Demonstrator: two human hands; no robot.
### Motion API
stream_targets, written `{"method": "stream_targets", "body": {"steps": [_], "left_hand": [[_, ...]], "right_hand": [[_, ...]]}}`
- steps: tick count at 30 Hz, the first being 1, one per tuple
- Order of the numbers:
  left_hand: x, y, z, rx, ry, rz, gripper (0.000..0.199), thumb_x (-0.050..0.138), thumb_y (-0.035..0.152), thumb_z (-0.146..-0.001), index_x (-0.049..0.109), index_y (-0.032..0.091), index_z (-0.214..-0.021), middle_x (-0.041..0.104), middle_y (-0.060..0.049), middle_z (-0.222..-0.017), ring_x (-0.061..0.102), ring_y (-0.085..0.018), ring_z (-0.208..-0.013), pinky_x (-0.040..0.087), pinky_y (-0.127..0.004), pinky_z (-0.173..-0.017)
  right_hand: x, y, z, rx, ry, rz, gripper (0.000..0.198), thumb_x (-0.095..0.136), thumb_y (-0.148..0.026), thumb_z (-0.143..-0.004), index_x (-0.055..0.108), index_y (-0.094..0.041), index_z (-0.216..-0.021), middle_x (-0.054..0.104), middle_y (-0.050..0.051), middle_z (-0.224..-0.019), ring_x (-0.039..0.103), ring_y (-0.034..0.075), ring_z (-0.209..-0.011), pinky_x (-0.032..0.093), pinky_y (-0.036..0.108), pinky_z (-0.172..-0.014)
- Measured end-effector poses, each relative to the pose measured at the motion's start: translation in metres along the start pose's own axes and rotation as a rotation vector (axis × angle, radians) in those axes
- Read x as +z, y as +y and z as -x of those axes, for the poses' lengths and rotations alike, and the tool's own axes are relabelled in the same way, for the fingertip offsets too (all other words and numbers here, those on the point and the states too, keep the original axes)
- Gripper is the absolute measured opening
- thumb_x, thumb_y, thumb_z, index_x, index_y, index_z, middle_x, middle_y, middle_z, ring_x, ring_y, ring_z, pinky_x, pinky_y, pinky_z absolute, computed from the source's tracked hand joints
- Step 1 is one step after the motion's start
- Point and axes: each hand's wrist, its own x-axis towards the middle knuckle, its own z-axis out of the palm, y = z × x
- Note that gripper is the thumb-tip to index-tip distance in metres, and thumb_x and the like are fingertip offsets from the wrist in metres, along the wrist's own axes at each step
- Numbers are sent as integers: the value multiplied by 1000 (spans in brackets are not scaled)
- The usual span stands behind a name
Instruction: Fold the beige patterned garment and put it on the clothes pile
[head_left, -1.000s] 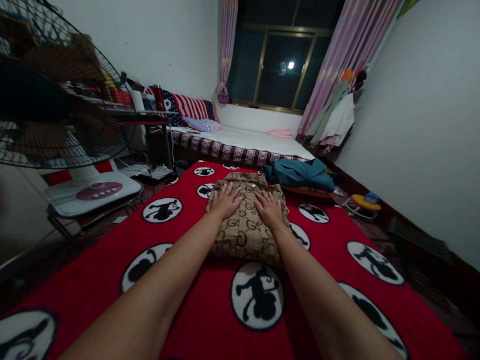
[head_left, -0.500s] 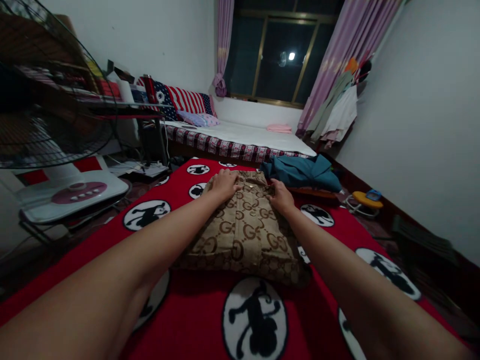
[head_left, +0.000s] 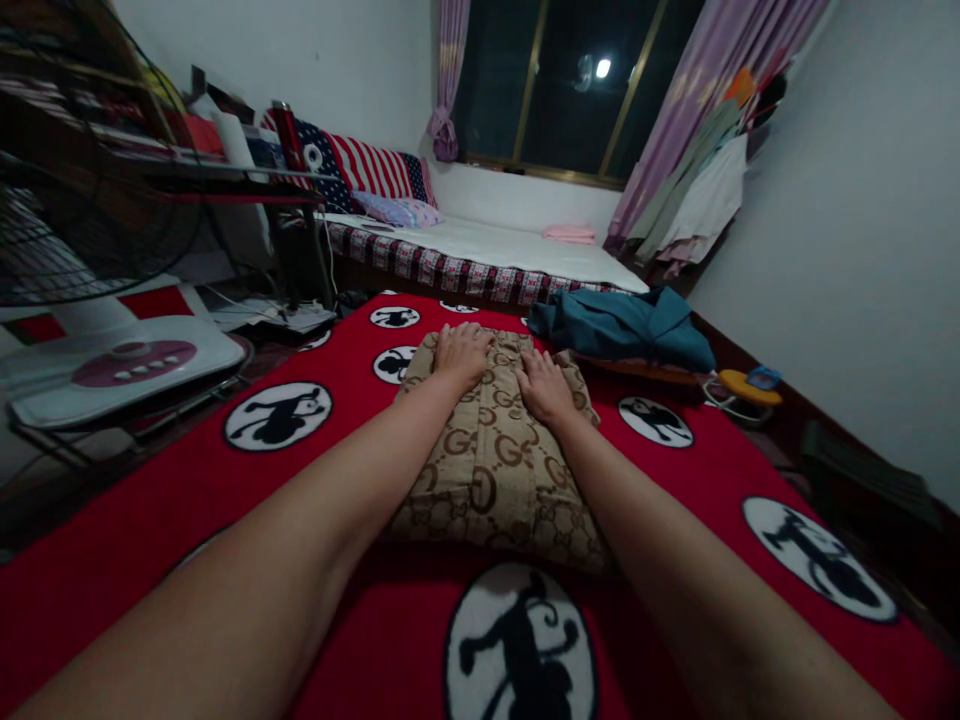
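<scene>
A tan garment with a brown letter pattern (head_left: 499, 455), folded into a thick block, lies on the red blanket (head_left: 375, 640) with black-and-white monkey circles. My left hand (head_left: 461, 355) rests flat on its far left part, fingers stretched forward. On its far right part lies my right hand (head_left: 546, 386), palm down with the fingers spread. Both hands press on the cloth without gripping it. The garment's exact kind is hard to tell; a buttoned strip runs down its middle.
A teal folded garment (head_left: 622, 325) lies at the blanket's far right edge. A fan (head_left: 112, 340) stands at the left by a cluttered desk (head_left: 240, 180). Behind is a bed (head_left: 480, 245) with a pink folded cloth (head_left: 568, 234). A yellow stool (head_left: 750, 387) stands at right.
My hands have moved from the garment's far side edges inward onto its top, and the fingers have flattened out. The far right part of the garment now shows beside my right hand.
</scene>
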Motion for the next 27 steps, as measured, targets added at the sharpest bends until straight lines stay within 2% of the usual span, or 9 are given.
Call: {"method": "stream_targets", "body": {"steps": [4, 7, 11, 14, 17, 19, 21, 24, 27], "left_hand": [[12, -19, 6, 28, -194, 61, 49, 26, 41, -99, 34, 28, -146, 31, -7, -154, 27, -26, -141, 23, -50, -112], [5, -30, 19, 87, -253, 38, 58, 28, 49, -97, 21, 28, -151, 14, -8, -159, 12, -27, -146, 16, -50, -115], [-12, -38, 49, 85, -370, 19, 62, 28, 50, -97, 14, 26, -152, 2, -9, -160, 2, -27, -147, 12, -51, -115], [-39, -40, 66, 79, -530, 20, 58, 31, 45, -97, 23, 24, -151, 6, -10, -159, 5, -28, -146, 18, -51, -114], [-73, -36, 72, 89, -657, 33, 54, 41, 46, -93, 46, 21, -140, 32, -12, -153, 30, -29, -140, 31, -44, -109], [-90, -28, 77, 89, -663, 47, 54, 38, 52, -93, 55, 20, -132, 47, -13, -144, 43, -29, -132, 37, -40, -105], [-96, -18, 91, 116, -577, 83, 58, 28, 57, -94, 52, 23, -135, 47, -10, -144, 41, -29, -134, 34, -41, -107], [-87, -4, 126, 174, -450, 174, 62, 23, 61, -94, 31, 31, -147, 26, -4, -156, 18, -27, -145, 18, -49, -114], [-73, -2, 152, 168, -553, 255, 62, 17, 60, -96, 15, 32, -151, 7, -4, -160, 4, -24, -147, 10, -53, -114]], "right_hand": [[7, 1, 4, 16, -205, 132, 56, 24, -41, -99, 30, -15, -149, 22, 13, -156, 19, 25, -144, 17, 44, -115], [3, 2, 7, 6, -230, 155, 57, 23, -40, -99, 25, -16, -151, 18, 13, -157, 16, 25, -145, 17, 44, -115], [-2, -1, 19, 9, -237, 162, 55, 28, -35, -98, 26, -17, -150, 19, 14, -157, 17, 24, -144, 20, 48, -114], [-17, -8, 23, 23, -280, 158, 53, 36, -32, -95, 36, -17, -145, 29, 16, -153, 27, 27, -141, 26, 52, -110], [-43, -22, 26, 25, -307, 157, 46, 45, -33, -91, 53, -17, -133, 50, 17, -139, 44, 31, -131, 33, 51, -106], [-58, -32, 38, -4, -256, 152, 42, 41, -37, -93, 60, -18, -125, 58, 16, -131, 49, 31, -125, 34, 50, -104], [-62, -40, 61, -74, -148, 132, 44, 32, -42, -97, 58, -24, -127, 55, 11, -135, 44, 30, -129, 31, 53, -105], [-48, -43, 101, -137, -131, 72, 46, 27, -42, -99, 43, -32, -141, 38, 5, -150, 28, 28, -140, 24, 60, -108], [-31, -39, 120, -98, -248, 25, 47, 25, -40, -100, 34, -32, -146, 29, 4, -155, 21, 27, -143, 20, 62, -110]]}}
